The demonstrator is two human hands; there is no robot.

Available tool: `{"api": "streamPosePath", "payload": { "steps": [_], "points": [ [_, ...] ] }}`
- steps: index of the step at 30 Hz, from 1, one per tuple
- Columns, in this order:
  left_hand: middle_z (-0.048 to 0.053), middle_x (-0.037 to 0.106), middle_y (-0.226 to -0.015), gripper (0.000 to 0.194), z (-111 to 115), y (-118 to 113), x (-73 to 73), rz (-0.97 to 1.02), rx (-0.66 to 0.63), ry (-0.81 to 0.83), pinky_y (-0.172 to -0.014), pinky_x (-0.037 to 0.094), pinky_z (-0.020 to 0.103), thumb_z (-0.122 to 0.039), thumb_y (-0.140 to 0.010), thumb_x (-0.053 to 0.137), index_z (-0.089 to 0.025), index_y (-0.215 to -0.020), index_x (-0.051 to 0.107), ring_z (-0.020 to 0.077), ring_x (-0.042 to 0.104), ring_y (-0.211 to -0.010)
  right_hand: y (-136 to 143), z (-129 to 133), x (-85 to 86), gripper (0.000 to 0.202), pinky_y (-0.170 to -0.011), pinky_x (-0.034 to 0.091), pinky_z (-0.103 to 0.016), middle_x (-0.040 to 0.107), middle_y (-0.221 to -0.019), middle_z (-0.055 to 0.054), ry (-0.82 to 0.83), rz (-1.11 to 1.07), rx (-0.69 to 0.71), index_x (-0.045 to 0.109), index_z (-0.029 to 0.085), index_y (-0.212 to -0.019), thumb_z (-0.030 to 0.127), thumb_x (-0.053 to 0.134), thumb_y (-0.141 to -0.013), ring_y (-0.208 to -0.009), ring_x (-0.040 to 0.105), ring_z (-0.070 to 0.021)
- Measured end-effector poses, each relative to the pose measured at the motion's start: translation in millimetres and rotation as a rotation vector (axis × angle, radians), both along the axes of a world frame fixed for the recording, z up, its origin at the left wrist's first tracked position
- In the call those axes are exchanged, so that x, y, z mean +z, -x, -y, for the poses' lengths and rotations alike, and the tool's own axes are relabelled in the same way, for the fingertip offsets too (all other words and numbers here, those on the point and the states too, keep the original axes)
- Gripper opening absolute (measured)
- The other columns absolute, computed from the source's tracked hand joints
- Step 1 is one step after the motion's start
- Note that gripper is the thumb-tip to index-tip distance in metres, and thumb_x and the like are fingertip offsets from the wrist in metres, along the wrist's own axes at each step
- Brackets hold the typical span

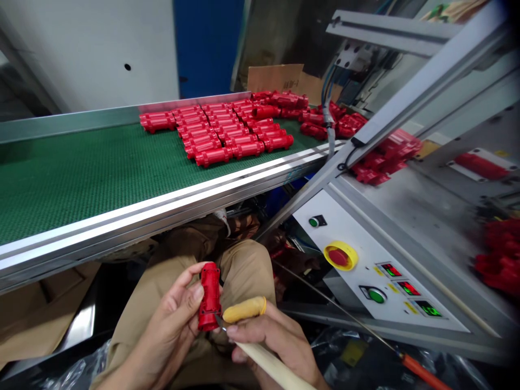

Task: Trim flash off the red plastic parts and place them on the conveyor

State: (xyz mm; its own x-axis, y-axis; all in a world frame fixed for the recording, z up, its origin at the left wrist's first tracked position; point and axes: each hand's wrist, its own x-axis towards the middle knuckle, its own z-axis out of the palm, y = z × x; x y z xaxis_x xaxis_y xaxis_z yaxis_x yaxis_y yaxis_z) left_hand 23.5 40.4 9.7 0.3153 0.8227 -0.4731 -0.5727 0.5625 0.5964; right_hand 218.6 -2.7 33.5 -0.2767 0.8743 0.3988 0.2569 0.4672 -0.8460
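Left hand [176,317] in pinch on red part [210,292], right hand [280,336] around knife [270,364] at its base

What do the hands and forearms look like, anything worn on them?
The left hand is ungloved, with no sleeve showing on its forearm. The right hand wears a yellow, tube-shaped cover on one finger.

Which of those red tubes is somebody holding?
The red tube in the left hand, with a blade at its lower end. No hand touches the other tubes, such as those on the green belt.
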Motion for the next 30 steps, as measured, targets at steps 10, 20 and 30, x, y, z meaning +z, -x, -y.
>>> {"api": "streamPosePath", "payload": {
  "steps": [10, 20, 30],
  "points": [
    [0.006, 0.072, -0.09, 0.047, -1.1, 2.9, -8.1, 0.026, -0.046, 0.03, -0.063, 0.057, 0.031, -0.032, -0.091, 0.076, -0.024, -0.135, 0.061, 0.0192, 0.069, -0.069, 1.3, 9.1, -23.6, 0.032, -0.077, 0.068, -0.029, 0.078, -0.105, -0.008, -0.08, 0.081, -0.368, 0.068, 0.025, -0.127, 0.01, 0.062, -0.1, -0.086, 0.078, -0.0213],
    [0.008, 0.074, -0.108, 0.061, -52.9, -68.6, -14.7, -0.549, -0.561, -0.594, -0.079, 0.055, 0.036, -0.035, -0.099, 0.051, -0.024, -0.159, 0.041, 0.0225, 0.069, -0.086, -106.8, 36.9, -7.2, 0.036, -0.053, 0.055, -0.026, 0.065, -0.057, 0.002, 0.2, 0.56, -0.913, 0.069, 0.022, -0.09, 0.042, 0.044, -0.108, -0.049, 0.065, -0.0173],
    [0.012, 0.071, -0.12, 0.058, -113.7, -243.9, -51.3, -0.748, -0.69, -1.018, -0.104, 0.046, 0.052, -0.026, -0.098, 0.057, -0.021, -0.155, 0.045, 0.0304, 0.068, -0.11, -217.2, 54.2, -56.6, 0.033, -0.073, 0.061, -0.041, 0.081, -0.108, -0.016, 0.159, 0.814, -1.318, 0.064, 0.019, -0.116, 0.036, 0.041, -0.101, -0.089, 0.082, -0.0348]
  ]
}}
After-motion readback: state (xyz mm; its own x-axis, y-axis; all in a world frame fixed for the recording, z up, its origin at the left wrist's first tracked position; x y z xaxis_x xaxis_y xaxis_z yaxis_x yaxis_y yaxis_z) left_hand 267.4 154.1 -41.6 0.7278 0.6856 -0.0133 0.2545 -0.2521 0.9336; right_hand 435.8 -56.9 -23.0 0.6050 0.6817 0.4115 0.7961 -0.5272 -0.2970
